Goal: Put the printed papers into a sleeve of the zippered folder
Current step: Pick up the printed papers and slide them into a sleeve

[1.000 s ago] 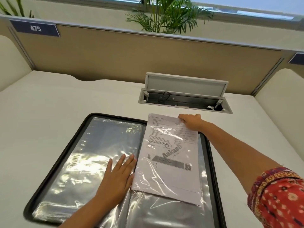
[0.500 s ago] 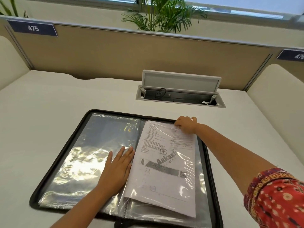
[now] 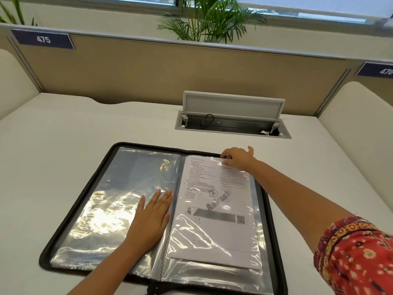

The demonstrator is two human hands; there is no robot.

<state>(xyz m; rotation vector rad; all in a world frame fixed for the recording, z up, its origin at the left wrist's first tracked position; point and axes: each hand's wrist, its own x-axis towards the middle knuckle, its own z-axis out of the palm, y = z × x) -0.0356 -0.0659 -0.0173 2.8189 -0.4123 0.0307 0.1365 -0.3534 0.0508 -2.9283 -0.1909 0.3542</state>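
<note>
A black zippered folder (image 3: 70, 211) lies open on the white desk, with clear plastic sleeves on both halves. The printed papers (image 3: 214, 211) sit inside the top right-hand sleeve, under shiny plastic, their top edge close to the sleeve's mouth. My left hand (image 3: 152, 218) lies flat, fingers spread, on the left-hand sleeves beside the spine. My right hand (image 3: 238, 157) rests at the top edge of the right sleeve, fingertips on the plastic and the papers' upper edge; whether it pinches anything is unclear.
An open cable box (image 3: 231, 122) with a raised lid is set into the desk behind the folder. A tan partition (image 3: 170, 71) with label 475 closes the back, and cream side panels flank the desk. A palm plant (image 3: 208, 20) stands beyond.
The papers have slid down fully into the right sleeve and straightened. My right hand followed to the sleeve's top edge. My left hand stayed flat on the left sleeves.
</note>
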